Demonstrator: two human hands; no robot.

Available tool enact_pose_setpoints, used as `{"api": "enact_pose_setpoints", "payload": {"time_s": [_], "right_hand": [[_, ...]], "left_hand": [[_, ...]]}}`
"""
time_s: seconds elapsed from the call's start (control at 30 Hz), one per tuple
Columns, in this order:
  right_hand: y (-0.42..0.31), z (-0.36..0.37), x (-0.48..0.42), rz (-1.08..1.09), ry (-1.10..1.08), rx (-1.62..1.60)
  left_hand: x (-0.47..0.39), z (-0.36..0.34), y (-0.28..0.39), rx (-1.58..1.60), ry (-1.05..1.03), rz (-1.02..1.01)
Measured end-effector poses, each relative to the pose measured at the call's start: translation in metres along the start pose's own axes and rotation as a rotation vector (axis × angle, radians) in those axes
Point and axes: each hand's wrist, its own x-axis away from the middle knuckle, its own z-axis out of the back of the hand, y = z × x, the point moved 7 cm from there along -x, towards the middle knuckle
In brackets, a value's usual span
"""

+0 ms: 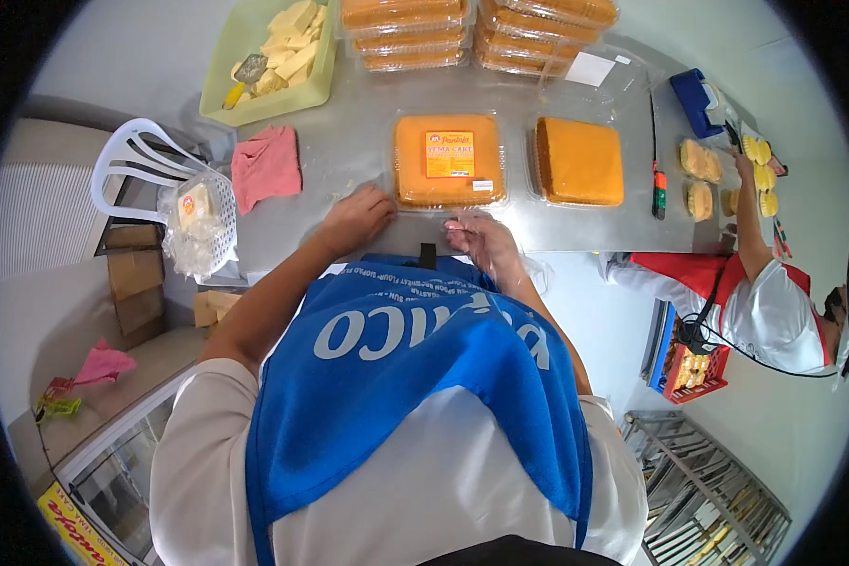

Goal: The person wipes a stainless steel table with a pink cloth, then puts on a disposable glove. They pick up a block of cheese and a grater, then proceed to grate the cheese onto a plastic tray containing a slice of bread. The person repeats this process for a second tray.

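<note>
A boxed yema cake (410, 159) in a clear plastic clamshell lies in front of me, with an orange label and a small white sticker on its lid. My left hand (362, 216) rests on the steel table at the box's lower left corner, fingers loosely bent. Just below the box's front edge is my right hand (482, 240), in a clear plastic glove, fingers curled; whether it holds anything is not plain. A second orange cake (581, 161) sits to the right in a clear tray, with its lid folded open behind it.
Stacked cake boxes (414, 35), a green tub (269, 110) of pale yellow blocks with a scraper, and a pink cloth (267, 168) are on the table (354, 106). Rightward lie a long knife (658, 191), a blue tape dispenser (697, 106) and small cakes (700, 159), where a co-worker (771, 311) reaches in.
</note>
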Motion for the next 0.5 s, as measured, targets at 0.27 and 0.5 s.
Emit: {"api": "enact_pose_setpoints", "payload": {"time_s": [0.27, 0.5], "right_hand": [[-0.0015, -0.0059, -0.0048, -0.039, -0.019, 0.017], [0.0002, -0.0067, -0.0050, -0.049, -0.028, -0.014]], "left_hand": [[-0.0004, -0.0023, -0.0019, -0.039, -0.034, -0.126], [-0.0026, 0.0013, -0.0002, -0.048, -0.010, -0.130]]}}
